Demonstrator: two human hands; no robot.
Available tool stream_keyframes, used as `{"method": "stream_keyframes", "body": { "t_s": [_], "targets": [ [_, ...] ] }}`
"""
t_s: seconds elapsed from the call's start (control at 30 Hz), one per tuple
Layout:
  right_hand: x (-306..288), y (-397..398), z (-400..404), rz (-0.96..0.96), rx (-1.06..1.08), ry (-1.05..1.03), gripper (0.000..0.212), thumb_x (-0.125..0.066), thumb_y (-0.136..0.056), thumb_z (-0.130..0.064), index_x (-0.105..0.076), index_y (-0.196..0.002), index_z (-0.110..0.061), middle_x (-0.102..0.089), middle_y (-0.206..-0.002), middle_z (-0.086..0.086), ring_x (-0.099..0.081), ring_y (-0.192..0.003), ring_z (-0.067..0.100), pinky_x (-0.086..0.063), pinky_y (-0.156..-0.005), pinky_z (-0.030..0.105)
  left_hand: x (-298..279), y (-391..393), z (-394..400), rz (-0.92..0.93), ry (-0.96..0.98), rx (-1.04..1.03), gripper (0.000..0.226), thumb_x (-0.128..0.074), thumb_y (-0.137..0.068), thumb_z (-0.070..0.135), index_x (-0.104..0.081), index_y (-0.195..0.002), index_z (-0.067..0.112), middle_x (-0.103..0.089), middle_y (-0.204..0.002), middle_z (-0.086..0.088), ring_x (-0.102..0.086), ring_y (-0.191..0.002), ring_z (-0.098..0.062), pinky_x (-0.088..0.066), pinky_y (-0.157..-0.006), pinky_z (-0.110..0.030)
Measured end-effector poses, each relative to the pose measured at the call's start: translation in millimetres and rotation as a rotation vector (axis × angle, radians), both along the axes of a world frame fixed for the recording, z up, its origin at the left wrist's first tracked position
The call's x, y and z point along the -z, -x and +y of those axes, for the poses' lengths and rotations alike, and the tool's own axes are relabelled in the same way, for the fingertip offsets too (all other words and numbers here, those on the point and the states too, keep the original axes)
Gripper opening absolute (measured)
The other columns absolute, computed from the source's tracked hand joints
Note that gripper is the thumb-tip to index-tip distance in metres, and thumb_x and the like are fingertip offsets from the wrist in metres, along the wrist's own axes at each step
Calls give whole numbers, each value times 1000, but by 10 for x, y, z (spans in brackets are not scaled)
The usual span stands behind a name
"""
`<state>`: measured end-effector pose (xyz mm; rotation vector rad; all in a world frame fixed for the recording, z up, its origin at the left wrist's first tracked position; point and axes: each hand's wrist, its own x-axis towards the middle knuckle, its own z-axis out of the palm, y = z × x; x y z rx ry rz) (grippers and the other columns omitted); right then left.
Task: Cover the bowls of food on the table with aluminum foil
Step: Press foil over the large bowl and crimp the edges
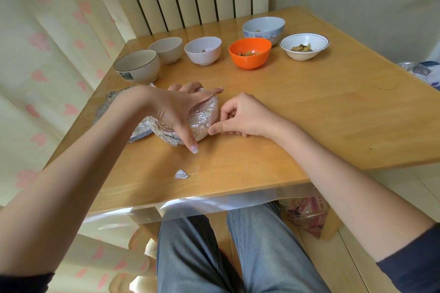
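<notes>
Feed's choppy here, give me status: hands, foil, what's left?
Left hand spread over foil-wrapped bowl; right hand pinching its foil edge. Six bowls behind uncovered, nearest the orange bowl. Nothing blocking.

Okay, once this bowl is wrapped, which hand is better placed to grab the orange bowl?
Probably the right hand: it only pinches the foil's edge and lies nearer the orange bowl. The left hand lies across the foil-wrapped bowl.

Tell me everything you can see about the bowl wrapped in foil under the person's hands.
The foil-wrapped bowl sits on the wooden table, nearer the person than the row of uncovered bowls. Crinkled silver foil covers its top and is folded down its side; its contents are hidden. The left hand lies spread over the top, and the right hand presses the foil at its side with a fingertip. More loose foil lies just left of it.
</notes>
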<state>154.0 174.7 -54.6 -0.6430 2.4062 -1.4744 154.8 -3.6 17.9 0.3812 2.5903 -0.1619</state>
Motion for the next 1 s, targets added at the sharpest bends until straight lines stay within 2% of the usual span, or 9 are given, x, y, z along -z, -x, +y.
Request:
{"method": "stream_keyframes", "body": {
  "t_s": [0.13, 0.3, 0.43, 0.5, 0.57, 0.63, 0.83, 0.93, 1.0],
  "targets": [
    [29, 40, 13, -24, 90, 72, 38, -83, -68, -38, -59, -52, -13, -58, -52, 7, -42, -38, 13, -35, -38, 23, 2, -7, 4, 3, 5, -2, 142, -88, -43, 61, 18, -138, 66, 5, -155, 18, 2, -147, -24, -19, -116, -54],
    [43, 45, -31, 81, 126, 37, 38, -82, -68, -39, -60, -53, -12, -54, -44, -2, -41, -38, 16, -34, -35, 23, -9, -7, -4, 4, -12, -6, 140, -89, -45, 59, 15, -138, 66, 4, -156, 16, 2, -147, -24, -19, -116, -55],
    [106, 10, 87, 160, 32, -42, 21, -81, -73, -26, -63, -72, -16, -53, -54, -7, -41, -43, 2, -36, -48, 17, 13, -22, -1, 25, -25, -30, 135, -89, -49, 58, 10, -140, 64, -4, -153, 16, -5, -146, -26, -23, -115, -54],
    [175, -48, 121, 212, 50, -58, 20, -83, -70, -22, -65, -76, -15, -52, -57, -6, -41, -46, 2, -36, -53, 17, 23, -26, -18, 24, -35, -44, 134, -88, -46, 61, 7, -140, 65, -7, -152, 16, -9, -145, -27, -25, -113, -54],
    [197, -83, 93, 260, 88, -71, 26, -86, -65, -27, -63, -73, -16, -53, -57, -5, -40, -47, 4, -37, -54, 21, 16, -19, -20, 24, -33, -50, 134, -85, -41, 63, 7, -138, 66, -8, -151, 17, -10, -145, -27, -26, -113, -55],
    [166, -58, 20, 283, 118, -81, 30, -87, -63, -30, -60, -68, -17, -52, -55, -6, -42, -48, 5, -40, -57, 25, 9, -14, -9, 23, -20, -54, 133, -88, -45, 60, 8, -138, 66, -6, -152, 17, -9, -145, -27, -26, -113, -55],
    [135, -21, -41, 335, 147, -166, 32, -81, -69, -36, -57, -58, -18, -48, -51, -9, -43, -52, 9, -42, -59, 33, 16, -20, 4, 7, -18, -66, 131, -87, -46, 59, 8, -136, 68, -4, -152, 18, -7, -146, -27, -26, -113, -55],
    [192, -110, -8, 316, 117, -190, 21, -79, -74, -30, -61, -70, -20, -51, -60, -9, -44, -54, 5, -40, -59, 30, 8, -26, 3, 4, -20, -83, 132, -84, -41, 64, 7, -137, 67, -6, -151, 18, -10, -145, -27, -27, -112, -55],
    [234, -202, -13, 285, 131, -170, 11, -77, -77, -23, -68, -81, -18, -52, -66, -9, -44, -56, 1, -37, -60, 22, 7, -45, -2, 14, -21, -99, 133, -81, -38, 67, 7, -138, 65, -7, -152, 16, -13, -144, -29, -29, -112, -55]
  ]
}}
